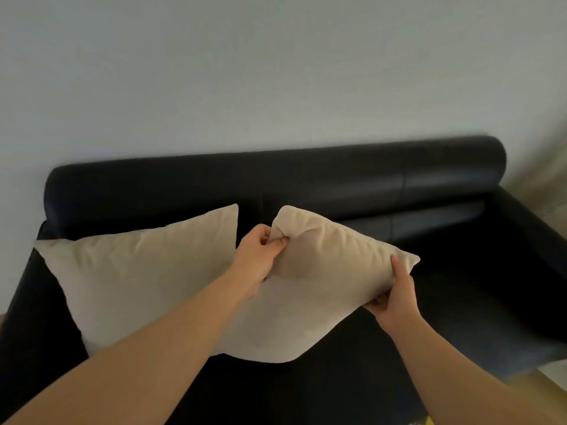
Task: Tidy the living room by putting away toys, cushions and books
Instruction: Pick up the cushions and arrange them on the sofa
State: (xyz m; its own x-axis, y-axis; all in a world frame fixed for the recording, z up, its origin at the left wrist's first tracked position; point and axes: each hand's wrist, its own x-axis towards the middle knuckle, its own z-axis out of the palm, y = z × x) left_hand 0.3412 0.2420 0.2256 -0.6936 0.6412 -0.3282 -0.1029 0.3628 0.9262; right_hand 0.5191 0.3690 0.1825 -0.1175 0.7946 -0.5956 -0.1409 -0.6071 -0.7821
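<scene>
Sofa, black, was backed by a pale wall; second cushion was propped at nine o'clock; held cushion was gripped by left hand and right hand.

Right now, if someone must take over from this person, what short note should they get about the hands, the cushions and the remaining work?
Left hand: fingers pinch the upper left corner of the second cushion.
Right hand: grips its right edge.
First cushion: leans on the back of the black sofa, at the left end; seems done.
Second cushion: held tilted over the seat, partly overlapping the first.
Left to do: probably set it against the sofa back and let go. No toys or books in view.
</scene>
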